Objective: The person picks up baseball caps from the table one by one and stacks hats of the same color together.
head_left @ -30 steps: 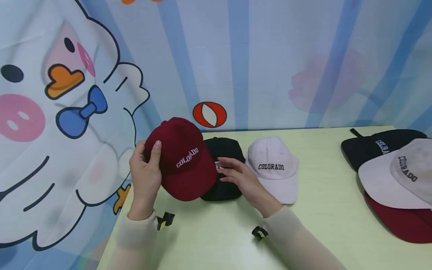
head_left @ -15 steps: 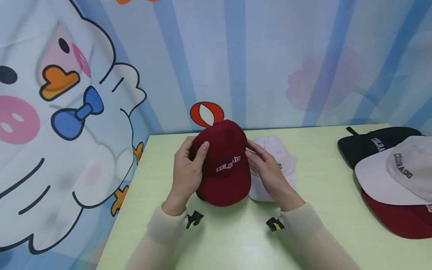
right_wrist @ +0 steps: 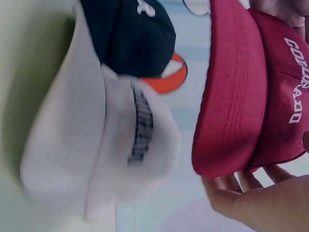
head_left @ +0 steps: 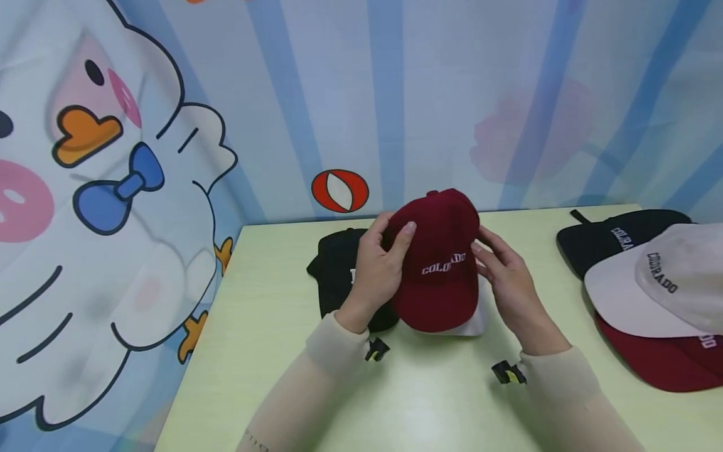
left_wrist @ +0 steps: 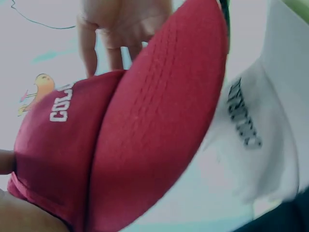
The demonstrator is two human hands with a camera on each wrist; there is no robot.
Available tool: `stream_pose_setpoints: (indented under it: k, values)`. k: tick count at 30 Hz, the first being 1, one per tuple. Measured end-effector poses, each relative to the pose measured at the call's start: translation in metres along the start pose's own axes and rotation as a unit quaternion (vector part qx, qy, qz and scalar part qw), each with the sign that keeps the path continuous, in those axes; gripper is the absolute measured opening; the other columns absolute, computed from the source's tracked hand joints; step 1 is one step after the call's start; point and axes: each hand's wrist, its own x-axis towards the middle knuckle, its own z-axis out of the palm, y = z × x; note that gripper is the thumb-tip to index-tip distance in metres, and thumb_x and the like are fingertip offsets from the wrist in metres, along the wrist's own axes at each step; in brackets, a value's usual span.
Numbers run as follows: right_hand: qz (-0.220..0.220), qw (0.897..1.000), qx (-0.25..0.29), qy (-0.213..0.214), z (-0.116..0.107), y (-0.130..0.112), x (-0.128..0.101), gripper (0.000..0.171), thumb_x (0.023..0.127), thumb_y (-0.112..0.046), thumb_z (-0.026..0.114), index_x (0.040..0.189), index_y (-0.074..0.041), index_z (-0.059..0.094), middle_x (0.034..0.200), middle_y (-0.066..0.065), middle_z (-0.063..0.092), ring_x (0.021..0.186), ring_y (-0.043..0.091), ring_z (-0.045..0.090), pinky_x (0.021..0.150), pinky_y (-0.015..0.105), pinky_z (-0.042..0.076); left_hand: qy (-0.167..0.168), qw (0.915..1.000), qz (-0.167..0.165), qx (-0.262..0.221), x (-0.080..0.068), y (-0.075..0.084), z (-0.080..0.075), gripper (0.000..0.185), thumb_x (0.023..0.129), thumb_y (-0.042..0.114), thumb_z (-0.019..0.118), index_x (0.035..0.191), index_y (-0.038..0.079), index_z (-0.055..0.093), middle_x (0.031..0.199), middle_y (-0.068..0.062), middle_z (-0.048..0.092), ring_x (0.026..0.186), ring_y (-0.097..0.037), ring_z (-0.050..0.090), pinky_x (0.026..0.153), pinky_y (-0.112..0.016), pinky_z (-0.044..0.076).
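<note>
A dark red baseball cap [head_left: 437,245] lettered COLORADO is held up in both hands. My left hand [head_left: 377,276] grips its left side, thumb across the front. My right hand [head_left: 516,289] pinches its right edge; in the right wrist view, the fingers [right_wrist: 241,186] lie beneath that side. Behind and below the red cap is a white cap [right_wrist: 140,130], mostly hidden from the head camera, with part of its brim at the lower right. A black cap [head_left: 336,270] rests on the table just left, partly covered by my left hand and wrist.
At the right of the pale green table [head_left: 237,376] lies an overlapping group: a black cap [head_left: 593,242], a white cap [head_left: 618,298] and a red cap [head_left: 655,364]. A cartoon-printed cloth [head_left: 429,94] hangs behind the table and down its left side.
The red cap has moved right, from in front of the black cap to in front of the white one. My right hand, apart from it a second ago, has joined in holding it.
</note>
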Motion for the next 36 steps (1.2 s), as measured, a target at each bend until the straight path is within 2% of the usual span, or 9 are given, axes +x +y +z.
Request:
stream_pose_setpoints:
  k: [5,13,18,24,28,31,32,34,36]
  values:
    - [-0.007,1.0,-0.016,0.026,-0.033,-0.005,-0.012,0.062,0.107,-0.033,0.058,0.163,-0.019,0.035,0.164,0.002,0.034,0.124,-0.004,0.054,0.094,0.016,0.049,-0.021,0.9984,-0.019,-0.049,0.016,-0.016,0.03,0.025,0.108,0.019,0.056,0.126,0.003,0.061,0.116,-0.019,0.066,0.103,-0.015,0.065,0.083,-0.023,0.054]
    - [-0.024,0.997,-0.037,0.063,-0.081,-0.009,-0.03,0.064,0.107,-0.027,0.057,0.165,-0.026,0.028,0.169,0.002,0.027,0.122,-0.007,0.052,0.091,0.008,0.045,-0.05,0.988,-0.091,-0.114,0.04,-0.044,0.077,0.026,0.107,0.026,0.058,0.125,0.008,0.065,0.116,-0.012,0.067,0.099,-0.003,0.063,0.084,-0.021,0.053]
    - [-0.015,0.996,-0.025,0.088,-0.101,-0.012,-0.036,0.067,0.107,-0.024,0.057,0.165,-0.028,0.025,0.162,0.001,0.033,0.119,-0.007,0.05,0.089,0.006,0.046,-0.078,0.9828,-0.11,-0.126,0.05,-0.053,0.103,0.026,0.107,0.028,0.058,0.126,0.01,0.065,0.119,-0.009,0.068,0.1,0.0,0.063,0.086,-0.02,0.053]
    - [0.011,0.993,-0.005,0.116,-0.121,-0.01,-0.04,0.068,0.106,-0.024,0.061,0.164,-0.037,0.028,0.144,-0.014,0.043,0.112,-0.004,0.056,0.079,0.009,0.053,-0.104,0.9796,-0.114,-0.129,0.058,-0.06,0.132,0.026,0.108,0.027,0.057,0.126,0.01,0.065,0.12,-0.01,0.066,0.099,0.003,0.059,0.084,-0.016,0.049]
    - [0.032,0.989,-0.034,0.137,-0.132,-0.005,-0.04,0.068,0.105,-0.029,0.062,0.162,-0.042,0.027,0.154,-0.008,0.041,0.111,-0.006,0.056,0.077,0.007,0.05,-0.115,0.9775,-0.137,-0.112,0.06,-0.068,0.148,0.025,0.108,0.027,0.056,0.125,0.012,0.066,0.114,-0.003,0.065,0.095,0.003,0.058,0.082,-0.015,0.048]
    - [0.057,0.983,-0.086,0.149,-0.138,0.001,-0.039,0.069,0.106,-0.035,0.059,0.163,-0.042,0.022,0.168,-0.007,0.028,0.129,0.0,0.051,0.086,0.006,0.046,-0.113,0.9764,-0.159,-0.092,0.06,-0.077,0.159,0.024,0.108,0.027,0.055,0.125,0.015,0.067,0.111,0.001,0.066,0.093,0.002,0.058,0.081,-0.016,0.049]
    - [0.071,0.981,-0.104,0.15,-0.14,0.004,-0.039,0.069,0.106,-0.037,0.058,0.163,-0.043,0.019,0.172,-0.009,0.022,0.137,0.002,0.046,0.095,0.007,0.043,-0.111,0.9762,-0.169,-0.079,0.059,-0.079,0.162,0.024,0.108,0.028,0.055,0.124,0.016,0.068,0.11,0.002,0.066,0.092,0.002,0.058,0.081,-0.016,0.049]
    - [0.102,0.973,-0.141,0.149,-0.144,0.008,-0.037,0.069,0.107,-0.042,0.053,0.164,-0.043,0.013,0.175,-0.012,0.009,0.15,0.009,0.034,0.115,0.017,0.036,-0.108,0.9755,-0.186,-0.046,0.056,-0.084,0.167,0.023,0.108,0.03,0.055,0.123,0.019,0.069,0.107,0.005,0.067,0.09,0.0,0.059,0.08,-0.018,0.05]
    - [0.133,0.966,-0.172,0.143,-0.148,0.014,-0.035,0.069,0.108,-0.046,0.049,0.164,-0.042,0.008,0.176,-0.01,0.003,0.155,0.015,0.028,0.126,0.032,0.028,-0.109,0.9731,-0.203,-0.009,0.053,-0.088,0.171,0.022,0.109,0.031,0.053,0.121,0.022,0.069,0.104,0.006,0.067,0.09,-0.002,0.06,0.081,-0.02,0.05]
